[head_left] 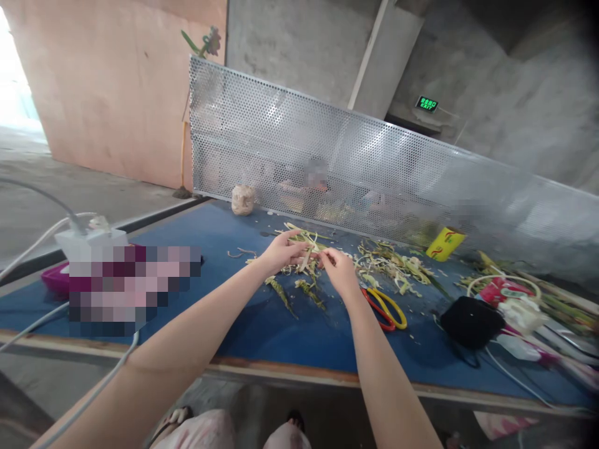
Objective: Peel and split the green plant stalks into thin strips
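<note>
Both my left hand (pixel 282 251) and right hand (pixel 339 269) pinch a thin, pale-green plant strip (pixel 312 244) over the blue worktop (pixel 213 234), toward its far edge. From here I judge it light, pliant, fragile, best held near its ends.

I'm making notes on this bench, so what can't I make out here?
All in the head view:
1. Exact hold of the left hand and right hand on the plant strips: too small, with strips overlapping.
2. Working end of the red-and-yellow-handled tool: behind the right forearm.
3. What lies under the pixelated patch at left: blurred out.
4. Shapes beyond the perforated screen: its mesh blurs them.
5. Wording on the yellow object: too small.
</note>
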